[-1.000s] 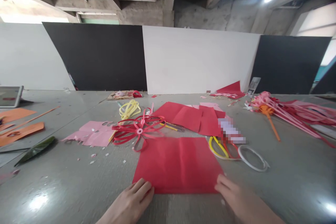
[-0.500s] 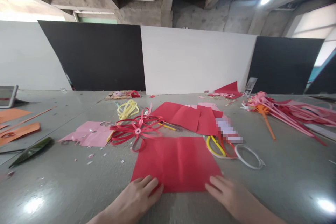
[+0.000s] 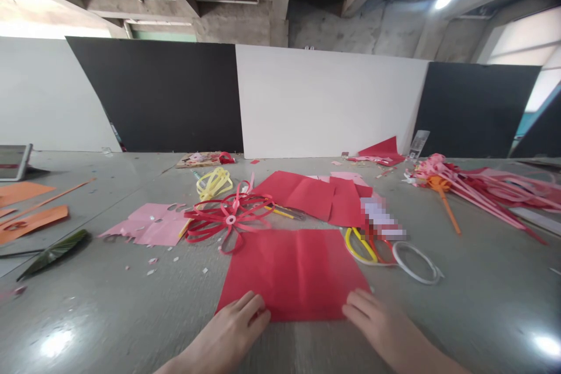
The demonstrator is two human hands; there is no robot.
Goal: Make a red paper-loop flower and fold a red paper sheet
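Note:
A red sheet of paper (image 3: 298,274) lies in front of me, with faint upright creases near its middle. At its near left corner, my left hand (image 3: 236,321) is closed on the edge, fingers on top and thumb at the near side. My right hand (image 3: 379,318) grips the near right corner in the same way, its thumb mostly hidden. Just beyond the sheet's far left corner sits a flower shape of looped red strips (image 3: 231,220) with a pale round centre. More red sheets (image 3: 307,193) overlap behind it.
Right of the sheet lie a yellow loop handle (image 3: 362,244) and a white ring (image 3: 421,281). Cut pink paper (image 3: 160,225), a yellow strip bundle (image 3: 214,183), a yellow pencil-like tool (image 3: 280,211) and a green leaf (image 3: 55,254) lie leftward. Pink strips (image 3: 486,187) heap at right.
Both hands stay at the near corners and have barely shifted. The sheet's near left corner is spread slightly further left. Otherwise the table looks the same.

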